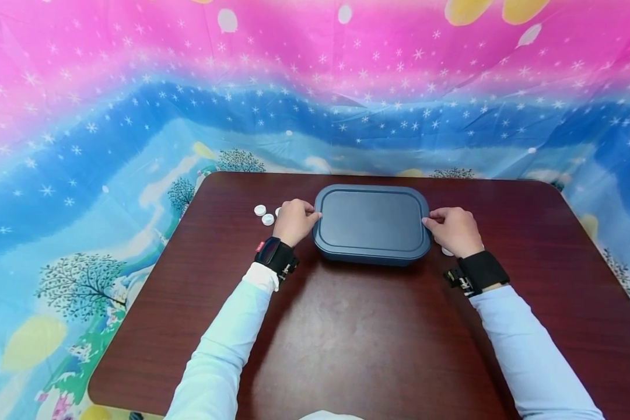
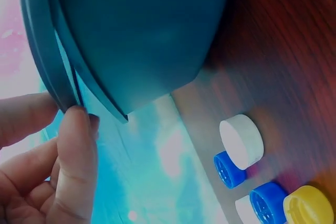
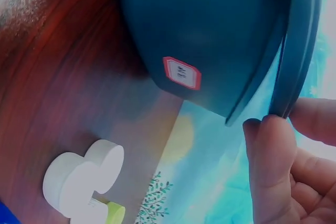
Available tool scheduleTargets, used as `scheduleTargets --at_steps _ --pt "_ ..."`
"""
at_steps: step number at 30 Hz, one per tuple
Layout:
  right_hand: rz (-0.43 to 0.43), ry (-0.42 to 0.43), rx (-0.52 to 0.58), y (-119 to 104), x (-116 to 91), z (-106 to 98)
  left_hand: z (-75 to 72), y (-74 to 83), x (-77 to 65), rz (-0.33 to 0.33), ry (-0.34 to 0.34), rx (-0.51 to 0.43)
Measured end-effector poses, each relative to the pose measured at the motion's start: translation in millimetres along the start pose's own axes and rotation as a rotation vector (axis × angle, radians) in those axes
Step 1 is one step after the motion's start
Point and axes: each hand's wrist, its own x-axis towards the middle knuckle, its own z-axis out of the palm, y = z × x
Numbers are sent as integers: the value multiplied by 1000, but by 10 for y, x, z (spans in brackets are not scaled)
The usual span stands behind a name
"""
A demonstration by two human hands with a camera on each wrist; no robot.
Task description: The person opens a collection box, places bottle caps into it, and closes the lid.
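A dark grey-blue lid [image 1: 371, 217] sits over a matching rectangular box [image 1: 367, 259] on the table. My left hand [image 1: 295, 221] pinches the lid's left edge between thumb and fingers. At the opposite end, my right hand [image 1: 458, 231] pinches the right edge in the same way. Both wrist views reveal a narrow gap between the lid rim [image 2: 41, 51] and the box body [image 2: 142, 35]. On the box's right end is a red-bordered label [image 3: 182, 73]. The lid hides the inside of the box.
Left of the box lie several bottle caps, among them a white cap [image 2: 242, 141], a blue cap [image 2: 268, 203] and a yellow cap [image 2: 308, 205]. More white caps [image 3: 68, 182] and a yellow-green one [image 3: 115, 213] lie to the right. The brown table [image 1: 367, 332] meets a patterned cloth [image 1: 346, 116].
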Motion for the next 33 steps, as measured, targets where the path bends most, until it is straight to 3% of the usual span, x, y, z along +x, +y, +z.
scheduleTargets --at_steps 8,18,23,33 --pt "-50 66 15 7 -123 -85 -44 -30 -114 34 49 -124" --pt "-140 151 70 55 -323 -165 -153 -134 -277 107 -30 -359" --pt "-165 144 93 98 -441 -198 -208 -210 -363 123 -76 -460" --pt "-256 9 174 223 -715 -204 -282 -339 -550 271 -139 -357"
